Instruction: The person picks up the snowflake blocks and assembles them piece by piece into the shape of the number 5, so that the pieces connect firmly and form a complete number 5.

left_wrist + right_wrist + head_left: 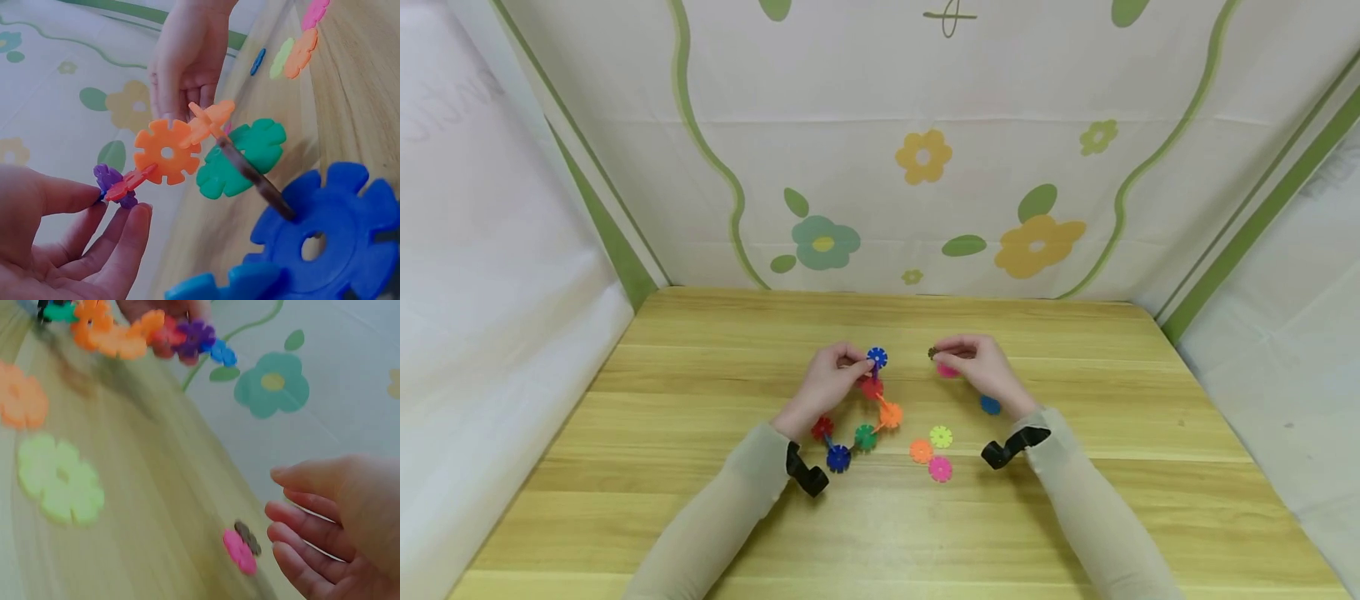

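Note:
My left hand [827, 382] pinches one end of a chain of slotted plastic discs [181, 164] between thumb and fingers, by its purple disc [110, 178]. A blue disc [877, 358] tips that end. From there the chain runs through red, orange, green and dark blue discs, back toward the left wrist. To the right, my right hand [983, 367] hovers with fingers loosely bent and parted, holding nothing. A brown disc [248, 537] and a pink disc [239, 552] lie together on the table just past its fingertips.
Loose yellow [941, 437], orange [921, 452] and pink [940, 469] discs lie in a group between the forearms. A blue disc [990, 405] lies by the right wrist. The wooden table [715, 325] ends at a flower-printed white cloth [865, 183], with cloth on both sides.

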`<state>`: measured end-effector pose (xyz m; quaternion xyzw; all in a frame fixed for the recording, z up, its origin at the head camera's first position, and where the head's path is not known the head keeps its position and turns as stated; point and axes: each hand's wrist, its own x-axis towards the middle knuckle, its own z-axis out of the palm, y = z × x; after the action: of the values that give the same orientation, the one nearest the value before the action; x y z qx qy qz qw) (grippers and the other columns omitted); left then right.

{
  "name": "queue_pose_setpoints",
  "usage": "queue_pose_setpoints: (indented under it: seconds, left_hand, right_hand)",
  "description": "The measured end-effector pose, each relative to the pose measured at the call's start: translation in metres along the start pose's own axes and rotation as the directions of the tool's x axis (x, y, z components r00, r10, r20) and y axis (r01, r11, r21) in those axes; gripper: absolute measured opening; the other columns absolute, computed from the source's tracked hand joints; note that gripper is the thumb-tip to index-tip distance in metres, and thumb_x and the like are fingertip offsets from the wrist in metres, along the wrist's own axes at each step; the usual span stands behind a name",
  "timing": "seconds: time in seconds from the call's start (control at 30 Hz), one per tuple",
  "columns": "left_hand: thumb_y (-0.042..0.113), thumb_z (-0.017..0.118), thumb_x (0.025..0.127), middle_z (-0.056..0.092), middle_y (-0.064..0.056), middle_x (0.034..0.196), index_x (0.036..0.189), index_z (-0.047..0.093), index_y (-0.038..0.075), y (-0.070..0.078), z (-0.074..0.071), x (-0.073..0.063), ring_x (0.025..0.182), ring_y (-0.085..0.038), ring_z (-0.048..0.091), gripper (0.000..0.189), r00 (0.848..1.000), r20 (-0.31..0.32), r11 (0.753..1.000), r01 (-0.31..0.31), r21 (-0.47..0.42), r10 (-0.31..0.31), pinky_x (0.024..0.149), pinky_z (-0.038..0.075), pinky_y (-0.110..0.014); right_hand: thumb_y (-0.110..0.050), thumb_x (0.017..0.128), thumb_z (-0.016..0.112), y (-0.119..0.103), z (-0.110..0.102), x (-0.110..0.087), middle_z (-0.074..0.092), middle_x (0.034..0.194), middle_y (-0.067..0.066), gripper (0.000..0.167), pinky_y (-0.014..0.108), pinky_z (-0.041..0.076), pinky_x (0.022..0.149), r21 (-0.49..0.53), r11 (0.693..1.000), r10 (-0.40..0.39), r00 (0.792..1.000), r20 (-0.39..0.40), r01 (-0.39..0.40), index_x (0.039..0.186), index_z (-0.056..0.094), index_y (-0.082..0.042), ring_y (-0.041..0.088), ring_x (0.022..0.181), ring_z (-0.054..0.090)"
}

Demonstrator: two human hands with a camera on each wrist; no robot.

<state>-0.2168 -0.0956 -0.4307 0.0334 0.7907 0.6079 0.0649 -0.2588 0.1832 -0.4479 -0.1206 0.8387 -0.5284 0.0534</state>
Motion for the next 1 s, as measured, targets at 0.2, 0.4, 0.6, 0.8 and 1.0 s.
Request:
queue_pose_setpoints:
  seconds: [0.2,0.4,0.6,0.8,1.0]
  left_hand:
    - [0.011,0.067,0.100,0.070,-0.009,0.096,0.103,0.068,0.001,-0.002,-0.001,-0.002,0.085,-0.022,0.069,0.010,1.000,0.022,0.999,-0.015,-0.050,0.016,0.084,0.058,-0.044]
    - [0.011,0.067,0.100,0.071,-0.009,0.096,0.103,0.068,0.001,-0.002,-0.001,-0.003,0.084,-0.022,0.069,0.011,0.999,0.033,0.998,-0.023,-0.064,0.025,0.084,0.058,-0.044]
    - [0.010,0.066,0.100,0.071,-0.010,0.097,0.104,0.068,0.000,-0.001,-0.001,-0.002,0.086,-0.022,0.069,0.011,0.999,0.041,0.996,-0.025,-0.083,0.028,0.081,0.059,-0.039]
    - [0.009,0.067,0.099,0.070,-0.011,0.097,0.103,0.067,0.000,-0.003,-0.001,-0.001,0.087,-0.022,0.069,0.010,0.998,0.050,0.996,-0.024,-0.088,0.028,0.081,0.059,-0.038]
    - [0.009,0.068,0.099,0.069,-0.012,0.098,0.104,0.067,-0.001,-0.002,-0.002,-0.002,0.089,-0.023,0.069,0.011,0.998,0.060,0.996,-0.020,-0.084,0.025,0.083,0.059,-0.039]
  right_hand:
    - [-0.020,0.088,0.084,0.013,-0.010,-0.005,0.074,0.100,0.007,0.034,0.036,0.056,0.080,-0.207,0.978,-0.003,0.999,-0.041,-0.005,0.114,0.074,-0.001,0.022,0.090,0.068]
    - [-0.029,0.088,0.083,0.016,-0.010,-0.005,0.071,0.095,0.002,0.033,0.037,0.053,0.076,-0.297,0.955,0.012,1.000,-0.026,-0.019,0.111,0.077,-0.006,0.020,0.084,0.063]
    - [-0.028,0.089,0.083,0.016,-0.010,-0.005,0.068,0.095,0.003,0.028,0.035,0.050,0.075,-0.322,0.946,0.032,0.999,-0.026,-0.038,0.108,0.078,-0.008,0.020,0.084,0.060]
    - [-0.023,0.088,0.084,0.015,-0.010,-0.005,0.068,0.093,0.004,0.026,0.037,0.051,0.074,-0.269,0.962,0.047,0.999,0.013,-0.042,0.106,0.075,-0.007,0.022,0.082,0.060]
    - [-0.014,0.089,0.082,0.014,-0.006,-0.003,0.069,0.096,0.006,0.026,0.035,0.053,0.077,-0.183,0.983,0.034,0.998,0.048,-0.024,0.109,0.069,-0.005,0.022,0.086,0.063]
